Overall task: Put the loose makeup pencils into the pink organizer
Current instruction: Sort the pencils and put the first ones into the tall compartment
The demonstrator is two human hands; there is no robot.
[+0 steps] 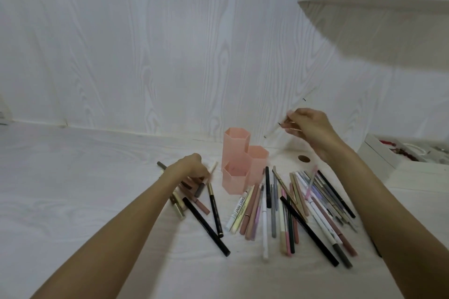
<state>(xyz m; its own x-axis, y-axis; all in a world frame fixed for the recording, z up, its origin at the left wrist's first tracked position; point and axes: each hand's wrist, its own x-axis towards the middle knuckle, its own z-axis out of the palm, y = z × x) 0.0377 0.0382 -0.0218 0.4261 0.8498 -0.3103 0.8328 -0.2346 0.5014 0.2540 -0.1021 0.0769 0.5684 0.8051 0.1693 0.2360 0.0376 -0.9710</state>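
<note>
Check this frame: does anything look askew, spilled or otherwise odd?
Nothing looks damaged. The makeup pencils lie scattered in two heaps either side of the upright pink organizer, as the task expects. The right hand holds a blurred white pencil aloft; the left hand reaches into the left heap.

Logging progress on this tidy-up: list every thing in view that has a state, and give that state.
pink organizer: upright, its cups look empty.
right hand: raised, pinching a white pencil, which is blurred.
left hand: down on the left pile of pencils, fingers curled round some.
right pile of pencils: lying loose on the table.
white box: open.
</note>
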